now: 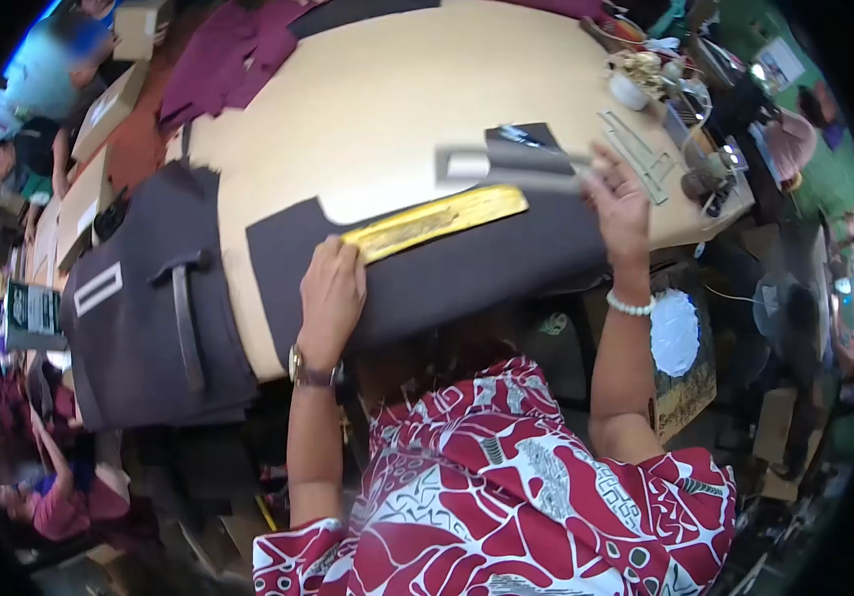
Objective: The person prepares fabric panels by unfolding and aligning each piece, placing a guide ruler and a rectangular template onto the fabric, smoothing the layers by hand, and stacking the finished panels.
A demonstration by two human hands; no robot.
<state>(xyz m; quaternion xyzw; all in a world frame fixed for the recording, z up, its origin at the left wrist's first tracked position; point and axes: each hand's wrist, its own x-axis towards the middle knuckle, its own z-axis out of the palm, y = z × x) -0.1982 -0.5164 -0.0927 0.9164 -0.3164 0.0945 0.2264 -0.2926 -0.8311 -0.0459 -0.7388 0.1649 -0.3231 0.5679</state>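
Note:
My left hand (335, 288), wearing a watch, grips the left end of a long yellow strip (437, 223) with dark smudges. The strip lies on a dark fabric piece (427, 273) spread along the table's near edge. My right hand (618, 204), with a white bead bracelet, is closed on the right end of a greyish, slotted rectangular frame (536, 183). This frame is blurred by motion and hovers just above the strip's far side. Behind it, a small dark fabric piece (536, 137) carries shiny metal tools, possibly scissors.
A stack of dark fabric (149, 318) at left bears a hammer (183, 318) and a white slotted frame (98, 289). A clear template (637, 157) and a cluttered white bowl (629, 91) stand at right. Maroon fabric (233, 60) lies at the back left. Other people work around.

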